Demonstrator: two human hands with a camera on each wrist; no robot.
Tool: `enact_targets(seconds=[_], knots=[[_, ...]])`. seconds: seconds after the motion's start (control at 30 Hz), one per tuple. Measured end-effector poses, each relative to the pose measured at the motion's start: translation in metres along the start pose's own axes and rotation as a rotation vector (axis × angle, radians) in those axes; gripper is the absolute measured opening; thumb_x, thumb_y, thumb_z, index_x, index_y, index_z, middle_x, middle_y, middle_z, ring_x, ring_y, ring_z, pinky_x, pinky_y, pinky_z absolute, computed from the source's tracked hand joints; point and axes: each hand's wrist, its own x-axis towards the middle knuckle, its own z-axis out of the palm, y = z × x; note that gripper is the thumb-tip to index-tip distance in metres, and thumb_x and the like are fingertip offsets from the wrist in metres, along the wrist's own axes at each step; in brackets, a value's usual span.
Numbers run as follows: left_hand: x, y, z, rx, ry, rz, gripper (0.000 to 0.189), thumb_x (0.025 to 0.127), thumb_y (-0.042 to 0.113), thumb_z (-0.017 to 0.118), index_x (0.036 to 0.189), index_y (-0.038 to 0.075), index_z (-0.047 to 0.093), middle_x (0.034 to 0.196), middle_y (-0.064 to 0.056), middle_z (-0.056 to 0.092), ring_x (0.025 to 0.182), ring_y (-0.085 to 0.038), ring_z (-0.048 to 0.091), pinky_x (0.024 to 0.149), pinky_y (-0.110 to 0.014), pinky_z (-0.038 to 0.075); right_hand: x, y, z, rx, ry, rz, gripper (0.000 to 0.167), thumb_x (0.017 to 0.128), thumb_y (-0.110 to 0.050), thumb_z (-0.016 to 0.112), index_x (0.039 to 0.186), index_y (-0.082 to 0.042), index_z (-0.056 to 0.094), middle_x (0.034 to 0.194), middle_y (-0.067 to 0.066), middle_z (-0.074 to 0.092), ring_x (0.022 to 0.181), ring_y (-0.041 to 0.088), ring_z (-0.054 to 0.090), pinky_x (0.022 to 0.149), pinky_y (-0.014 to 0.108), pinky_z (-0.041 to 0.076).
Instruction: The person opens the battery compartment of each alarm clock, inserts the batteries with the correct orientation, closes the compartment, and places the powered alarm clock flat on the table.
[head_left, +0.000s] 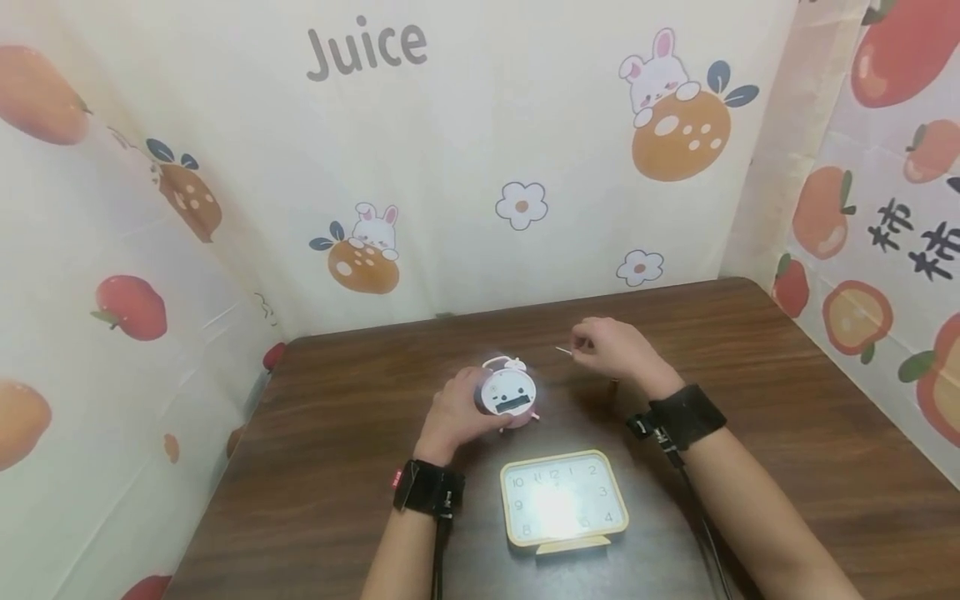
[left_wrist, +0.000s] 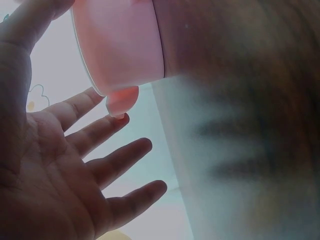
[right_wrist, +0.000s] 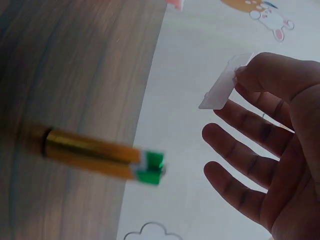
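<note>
A small pink twin-bell alarm clock (head_left: 509, 392) stands on the table with its white back and dark battery slot showing. My left hand (head_left: 453, 410) grips it from the left, thumb at the lower edge and fingers at the far side. In the left wrist view the clock's pink side (left_wrist: 120, 40) shows beside the spread fingers. To the right, my right hand (head_left: 611, 346) is raised over the table. It pinches a thin translucent white battery cover (right_wrist: 226, 85) between thumb and index finger. Below that hand, a gold battery with a green end (right_wrist: 100, 152) stands upright.
Nearer the front lies a yellow-framed rectangular clock (head_left: 564, 502) with its face up, glare across the dial. The dark wooden table (head_left: 322, 467) reaches back to a printed curtain (head_left: 450, 150). Cables run from both wrist straps (head_left: 686, 417) toward the front.
</note>
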Motion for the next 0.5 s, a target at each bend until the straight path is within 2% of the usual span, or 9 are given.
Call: enact_targets(seconds=[0.27, 0.5], knots=[[-0.001, 0.001, 0.002, -0.013, 0.000, 0.002, 0.084, 0.063, 0.060, 0.080, 0.134, 0.028, 0.051, 0.130, 0.005, 0.055, 0.116, -0.019, 0.050, 0.096, -0.048, 0.045, -0.008, 0.022, 0.000, -0.039, 0.025, 0.042, 0.004, 0.085, -0.020, 0.066, 0.085, -0.016, 0.065, 0.085, -0.001, 0.064, 0.074, 0.015, 0.056, 0.066, 0.033, 0.050], [0.000, 0.001, 0.003, -0.019, -0.010, 0.027, 0.088, 0.061, 0.064, 0.080, 0.135, 0.028, 0.050, 0.129, 0.004, 0.055, 0.115, -0.019, 0.051, 0.094, -0.048, 0.045, -0.013, 0.034, -0.001, -0.071, 0.025, 0.094, 0.006, 0.085, -0.021, 0.065, 0.086, -0.015, 0.065, 0.090, 0.002, 0.066, 0.075, 0.017, 0.057, 0.064, 0.034, 0.050]])
